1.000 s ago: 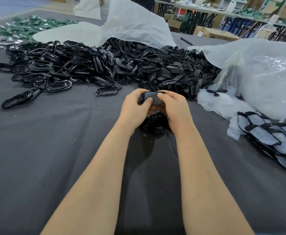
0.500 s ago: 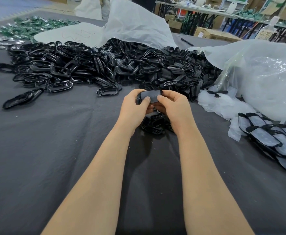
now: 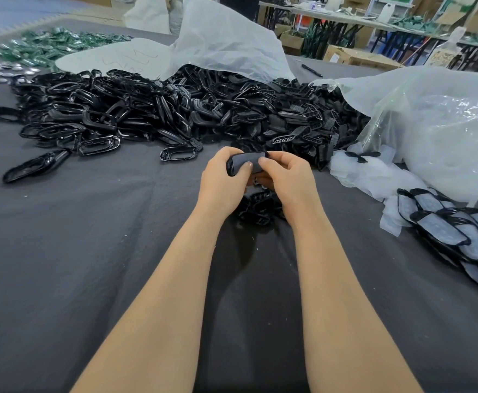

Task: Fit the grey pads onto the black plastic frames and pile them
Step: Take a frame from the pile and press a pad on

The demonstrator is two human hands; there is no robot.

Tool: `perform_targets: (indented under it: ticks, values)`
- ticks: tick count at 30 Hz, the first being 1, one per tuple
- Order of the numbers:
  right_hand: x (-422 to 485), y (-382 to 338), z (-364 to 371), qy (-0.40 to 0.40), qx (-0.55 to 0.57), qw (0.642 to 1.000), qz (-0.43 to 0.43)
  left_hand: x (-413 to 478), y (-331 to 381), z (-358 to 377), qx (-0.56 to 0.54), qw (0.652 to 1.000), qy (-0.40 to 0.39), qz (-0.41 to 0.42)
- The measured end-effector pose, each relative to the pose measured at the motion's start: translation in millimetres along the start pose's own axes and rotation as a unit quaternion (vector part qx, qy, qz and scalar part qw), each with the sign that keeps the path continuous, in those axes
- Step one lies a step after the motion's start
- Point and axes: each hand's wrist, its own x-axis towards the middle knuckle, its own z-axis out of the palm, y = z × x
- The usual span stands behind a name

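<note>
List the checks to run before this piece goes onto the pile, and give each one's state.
1. Left hand and right hand both grip the piece: ok.
2. Grey pad lies under both thumbs, facing the camera: ok.
3. Pad seated all round in its black frame: cannot tell, fingers cover the edges.
4. Finished pile at the right is in view on the cloth: ok.
5. Heap of loose frames stocked for the next piece: ok.
6. Spare pads at hand: cannot tell; the dark pieces below the hands are unclear.
</note>
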Motion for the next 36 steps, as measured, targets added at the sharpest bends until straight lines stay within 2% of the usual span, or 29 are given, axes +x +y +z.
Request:
perform_targets:
  ticks: [6, 17, 23, 28, 33, 36]
  values:
    - [-1.0, -0.1, 0.2, 0.006, -0.016, 1.000, -0.017, -1.0, 0.1, 1.3, 0.001, 1.000, -0.010, -0.002]
    - [2.1, 3.9, -1.3, 0.012, -0.014, 1.000, 0.000, 0.8, -2.3, 0.1, 0.013, 1.000, -0.011, 0.020]
    - [1.4, 3.9, -1.4, 0.026, -0.009, 1.000, -0.007, 0.0, -2.6, 0.4, -0.092, 0.995, -0.012, -0.033]
    - [3.6, 5.7, -5.8, -0.001, 0.008, 1.000, 0.018, 0.6, -3.3, 0.6, -0.113, 0.992, -0.018, -0.044]
    - [3.5, 6.2, -8.5, -0.023, -0.096, 0.995, -0.035, 2.3, -5.0, 1.4, -0.103, 0.993, -0.023, -0.046]
    - [2.8, 5.5, -7.4, 0.000, -0.088, 0.996, -0.034, 1.9, -5.3, 1.5, -0.098, 0.994, -0.032, -0.031]
